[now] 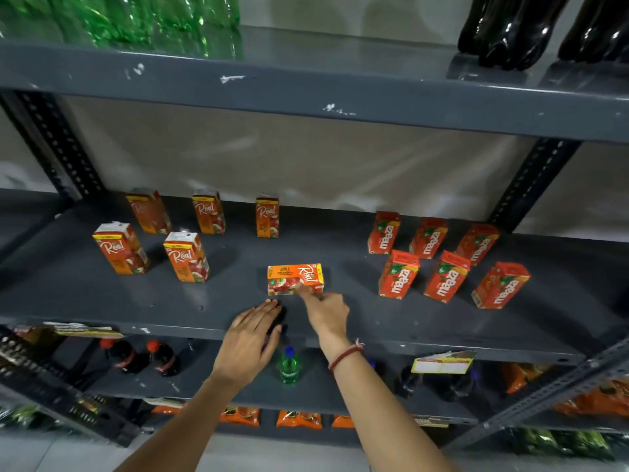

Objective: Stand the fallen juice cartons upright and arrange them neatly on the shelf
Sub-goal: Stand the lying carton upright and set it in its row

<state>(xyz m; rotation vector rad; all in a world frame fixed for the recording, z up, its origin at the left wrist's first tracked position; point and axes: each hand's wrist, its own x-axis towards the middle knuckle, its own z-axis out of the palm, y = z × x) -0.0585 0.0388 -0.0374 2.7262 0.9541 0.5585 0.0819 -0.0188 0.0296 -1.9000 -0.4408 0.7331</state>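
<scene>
One orange Real apple carton (294, 279) lies on its side in the middle of the grey shelf (218, 301). My right hand (326, 313) reaches from the front, its fingertips touching the carton's lower front edge without gripping it. My left hand (252, 338) rests flat at the shelf's front edge, fingers together, holding nothing. Several Real cartons (186, 256) stand upright at the left in two loose rows. Several red Maaza cartons (399, 274) stand upright at the right, some turned at an angle.
A higher shelf (306, 93) carries green bottles (136, 18) and dark bottles (510, 28). Slotted uprights (534, 182) frame the bay. Below, dark cola bottles (163, 359), a green bottle (289, 366) and orange snack packs (299, 419) sit on lower shelves.
</scene>
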